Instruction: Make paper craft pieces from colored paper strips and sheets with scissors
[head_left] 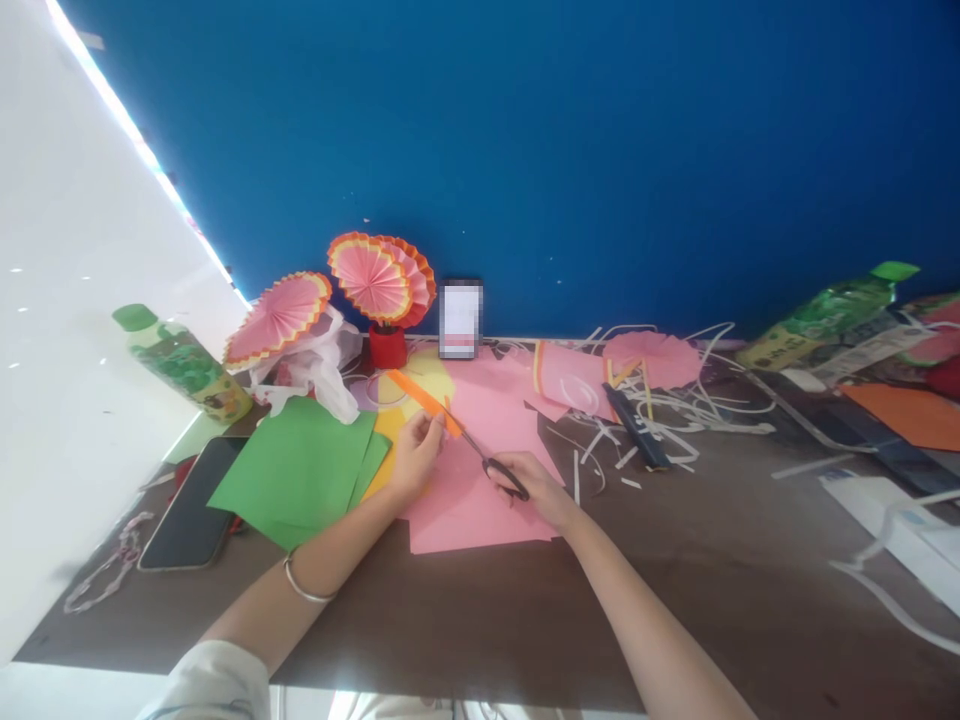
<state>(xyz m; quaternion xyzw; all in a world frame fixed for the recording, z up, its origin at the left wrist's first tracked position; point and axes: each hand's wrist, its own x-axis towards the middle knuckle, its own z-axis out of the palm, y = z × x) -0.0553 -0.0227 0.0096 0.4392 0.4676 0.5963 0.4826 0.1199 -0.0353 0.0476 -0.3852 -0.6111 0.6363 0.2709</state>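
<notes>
An orange paper strip [412, 390] is pinched in my left hand [418, 453], its far end pointing up and to the left. My right hand [529, 488] grips black-handled scissors [474, 444], whose blades reach the strip near my left fingers. Both hands are over pink paper sheets [480, 515] on the dark table [465, 620]. Yellow paper [431, 379] lies partly beneath the strip. Green sheets [300, 465] are to the left of my left hand.
Pleated paper flowers [371, 280] stand in a red pot [388, 347] at the back. A phone [196, 505] and a bottle [180, 362] are at left. Paper scraps [592, 450], a black cutter [636, 428] and another bottle [829, 312] are at right.
</notes>
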